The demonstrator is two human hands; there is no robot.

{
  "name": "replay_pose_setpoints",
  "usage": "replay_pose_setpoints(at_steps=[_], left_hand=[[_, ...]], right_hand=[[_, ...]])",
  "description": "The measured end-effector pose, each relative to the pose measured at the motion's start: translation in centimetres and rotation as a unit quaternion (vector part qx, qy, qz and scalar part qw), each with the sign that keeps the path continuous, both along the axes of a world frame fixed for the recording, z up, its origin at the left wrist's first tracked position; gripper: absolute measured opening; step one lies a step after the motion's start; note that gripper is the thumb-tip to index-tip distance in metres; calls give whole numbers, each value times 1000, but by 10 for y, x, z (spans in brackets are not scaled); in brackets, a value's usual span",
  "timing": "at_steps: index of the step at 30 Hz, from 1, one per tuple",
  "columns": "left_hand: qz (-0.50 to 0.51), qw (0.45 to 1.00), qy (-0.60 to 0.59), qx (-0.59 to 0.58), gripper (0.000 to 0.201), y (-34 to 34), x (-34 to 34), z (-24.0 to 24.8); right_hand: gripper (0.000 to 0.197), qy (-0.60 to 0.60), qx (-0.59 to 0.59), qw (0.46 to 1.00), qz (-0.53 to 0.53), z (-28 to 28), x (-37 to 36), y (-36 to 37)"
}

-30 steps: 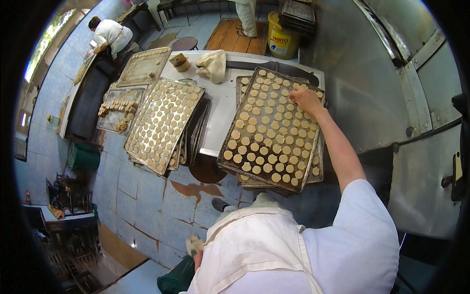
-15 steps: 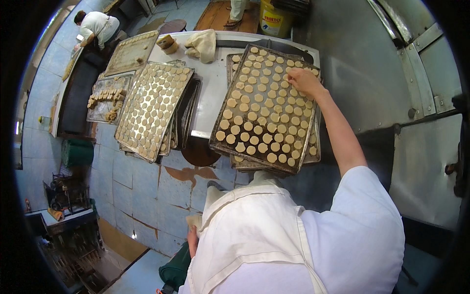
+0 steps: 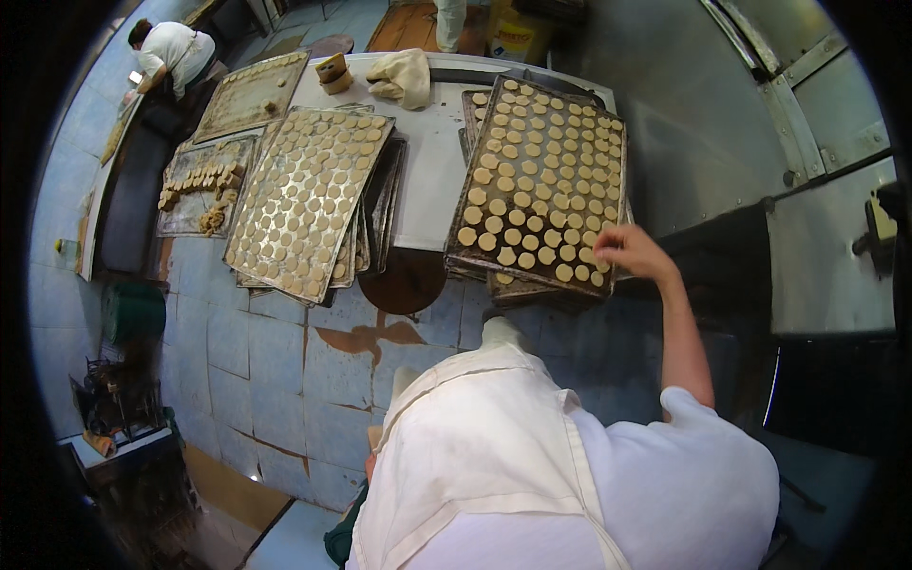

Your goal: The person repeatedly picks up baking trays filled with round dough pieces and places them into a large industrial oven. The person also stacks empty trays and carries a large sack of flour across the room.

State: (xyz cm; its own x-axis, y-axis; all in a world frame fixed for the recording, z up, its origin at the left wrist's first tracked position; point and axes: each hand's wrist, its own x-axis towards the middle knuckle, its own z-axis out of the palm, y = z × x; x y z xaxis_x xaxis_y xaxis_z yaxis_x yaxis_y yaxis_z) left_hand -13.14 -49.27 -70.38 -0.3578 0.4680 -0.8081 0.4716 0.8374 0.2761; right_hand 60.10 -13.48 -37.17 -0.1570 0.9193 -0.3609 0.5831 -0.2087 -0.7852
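Observation:
My right hand point(image 3: 631, 253) is at the near right corner of a dark baking tray, its fingers bent and thumb and fingertips close together. Its fingertips meet the rows of pale dough rounds point(image 3: 563, 273) there; whether a piece is pinched between them is too small to see. The baking tray point(image 3: 471, 182) lies slightly askew on other trays at the right end of the white table point(image 3: 418, 195). Low by my waist, only a sliver of my left hand point(image 3: 371, 445) shows beside the apron point(image 3: 475, 427); its fingers are hidden.
Left on the table, another stack of trays point(image 3: 357, 204) carries dough rounds. Beyond are a folded cloth point(image 3: 403, 78) and a small brown container point(image 3: 333, 74). A tray with dough scraps point(image 3: 213, 220) stands farther left. A metal cabinet point(image 3: 684, 123) borders the right; a co-worker point(image 3: 179, 55) bends at far left.
My right hand has moved from the tray's far right part toward its near right corner. My view has shifted slightly, and my left hand is now more hidden behind the apron.

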Motion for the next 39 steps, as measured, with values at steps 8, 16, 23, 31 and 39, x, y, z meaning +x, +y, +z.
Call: replay_pose_setpoints(at_steps=[8, 16, 23, 31, 39], left_hand=[[135, 988, -65, 38, 57, 3, -94, 12], [233, 956, -135, 119, 48, 54, -183, 28], [153, 973, -69, 156, 43, 82, -185, 31], [214, 964, -107, 118, 45, 19, -255, -9], [425, 894, 14, 142, 45, -37, -314, 79]], right_hand=[[19, -278, 149, 939, -136, -18, -80, -75], [12, -416, 190, 868, -193, -46, -97, -92], [19, -31, 50, 950, -305, 9, -173, -20], [14, 178, 69, 981, 35, 90, -467, 149], [26, 2, 238, 970, 53, 81, -690, 350]])
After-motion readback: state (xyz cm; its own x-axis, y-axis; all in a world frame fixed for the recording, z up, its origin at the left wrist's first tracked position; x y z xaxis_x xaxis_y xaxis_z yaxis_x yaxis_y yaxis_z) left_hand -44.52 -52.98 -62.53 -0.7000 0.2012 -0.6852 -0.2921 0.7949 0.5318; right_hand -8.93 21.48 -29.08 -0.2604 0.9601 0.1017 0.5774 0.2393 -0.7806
